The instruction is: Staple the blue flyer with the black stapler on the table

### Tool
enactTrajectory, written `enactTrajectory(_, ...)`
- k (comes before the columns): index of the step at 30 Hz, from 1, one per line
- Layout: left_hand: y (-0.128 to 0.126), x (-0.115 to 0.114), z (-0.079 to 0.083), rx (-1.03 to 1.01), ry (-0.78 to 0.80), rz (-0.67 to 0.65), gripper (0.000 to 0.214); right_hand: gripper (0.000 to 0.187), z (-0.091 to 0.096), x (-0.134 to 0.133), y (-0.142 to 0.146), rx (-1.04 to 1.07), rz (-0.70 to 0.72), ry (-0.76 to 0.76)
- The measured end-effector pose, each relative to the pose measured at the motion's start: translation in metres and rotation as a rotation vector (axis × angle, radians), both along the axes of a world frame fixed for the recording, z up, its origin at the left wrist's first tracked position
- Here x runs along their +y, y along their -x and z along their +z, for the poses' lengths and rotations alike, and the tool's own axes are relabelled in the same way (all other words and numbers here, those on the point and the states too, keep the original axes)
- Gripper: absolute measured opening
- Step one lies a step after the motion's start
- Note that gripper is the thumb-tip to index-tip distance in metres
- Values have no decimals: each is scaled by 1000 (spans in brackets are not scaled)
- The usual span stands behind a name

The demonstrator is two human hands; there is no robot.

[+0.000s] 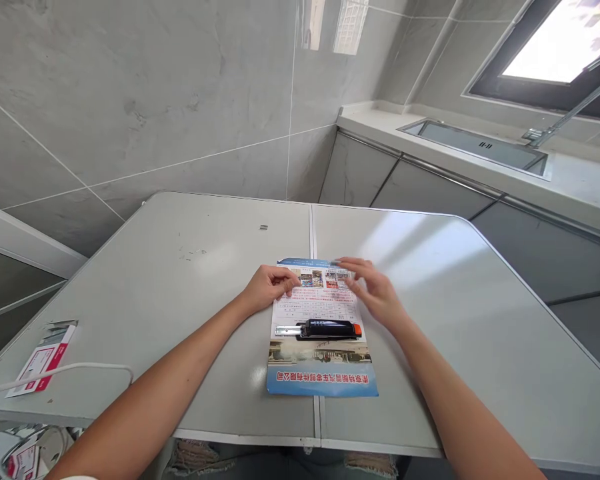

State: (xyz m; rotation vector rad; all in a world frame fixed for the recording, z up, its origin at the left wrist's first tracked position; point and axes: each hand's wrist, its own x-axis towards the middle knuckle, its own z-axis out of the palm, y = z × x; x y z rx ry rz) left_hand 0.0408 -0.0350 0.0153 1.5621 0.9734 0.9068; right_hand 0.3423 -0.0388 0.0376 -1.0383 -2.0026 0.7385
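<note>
- Closest to my viewpoint, the left forearm (175, 380) and right forearm (455, 393) reach in over the near edge.
- Under them spreads the pale table (240, 373), split by a seam.
- The printed sheet (317, 303) lies across that seam. To work well here, I'd keep it flat with light pressure at its edge, so whatever rests on it doesn't slide.
- The left hand (271, 287) is curled at the sheet's left edge; I cannot tell if it pinches the paper. The right hand (377, 290) has loosely extended fingers at the upper right; I can't make out whether the grey bit by its fingertips is gripped. I'd keep both touches gentle.
- The stapler (329, 329) rests on the sheet, nearer me than either hand: glossy black body, orange right end, silver rail sticking out leftward.
- A small metallic strip (263, 227) sits beyond the sheet, well apart.
</note>
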Motion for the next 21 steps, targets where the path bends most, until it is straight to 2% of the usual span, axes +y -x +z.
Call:
enactTrajectory(3,1,2,0,51,-96,198,41,32,-13,20,-25,-71,-352,16)
enactTrajectory(5,4,2,2,199,-232,347,37,34,-24,30,-38,-92,-471,116)
enactTrajectory(8,8,6,5,443,-404,481,27,34,-39,40,-46,-132,-478,173)
enactTrajectory(13,18,28,-1,690,-434,556,9,34,-50,44,-43,-177,-474,93)
enactTrajectory(17,29,63,-6,844,-505,587,18,28,-50,46,-42,-141,-490,17)
enactTrajectory(21,37,102,-12,840,-529,595,33,23,-47,45,-41,-126,-424,1)
